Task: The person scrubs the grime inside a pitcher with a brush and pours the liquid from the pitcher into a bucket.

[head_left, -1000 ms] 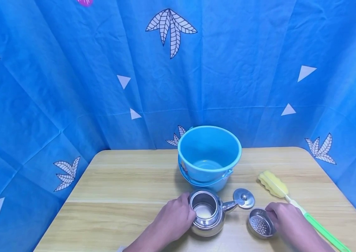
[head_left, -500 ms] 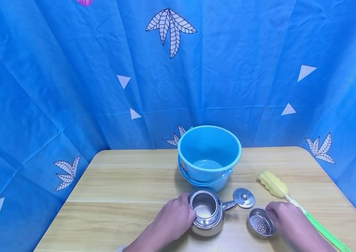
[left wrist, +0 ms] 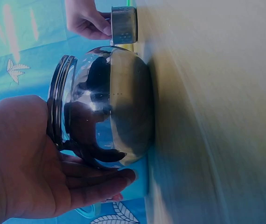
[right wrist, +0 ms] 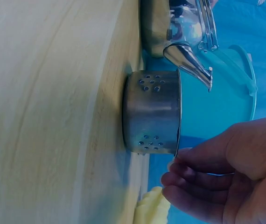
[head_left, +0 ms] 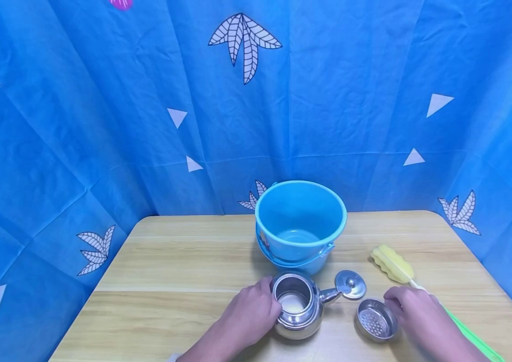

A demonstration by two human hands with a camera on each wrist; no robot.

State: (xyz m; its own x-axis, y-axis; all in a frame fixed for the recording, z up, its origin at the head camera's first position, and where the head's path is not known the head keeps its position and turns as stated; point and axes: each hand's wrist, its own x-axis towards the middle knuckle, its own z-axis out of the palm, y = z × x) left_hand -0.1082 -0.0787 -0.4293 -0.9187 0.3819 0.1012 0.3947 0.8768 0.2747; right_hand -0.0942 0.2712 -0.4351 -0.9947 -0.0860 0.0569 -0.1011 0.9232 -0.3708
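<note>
A shiny steel teapot (head_left: 299, 329) without its lid stands upright on the table, spout to the right. My left hand (head_left: 256, 309) holds its left side, the thumb at the rim and the fingers alongside the body in the left wrist view. To the right, a steel strainer basket (head_left: 375, 322) with small holes sits upright on the table. Beside its right rim is my right hand (head_left: 414, 311); in the right wrist view the thumb tip is at the rim and the fingers are loosely bent. Behind the spout lies the round lid (head_left: 351, 284).
A light blue bucket (head_left: 301, 246) stands behind the teapot. On the right lies a yellow sponge brush (head_left: 393, 264) with a green handle, partly hidden by my right arm. The wooden table (head_left: 170, 266) extends to the left, with a blue curtain (head_left: 351, 100) behind.
My right hand has shifted slightly right, away from the strainer basket, showing more of its right rim. My left hand and the teapot have not visibly moved.
</note>
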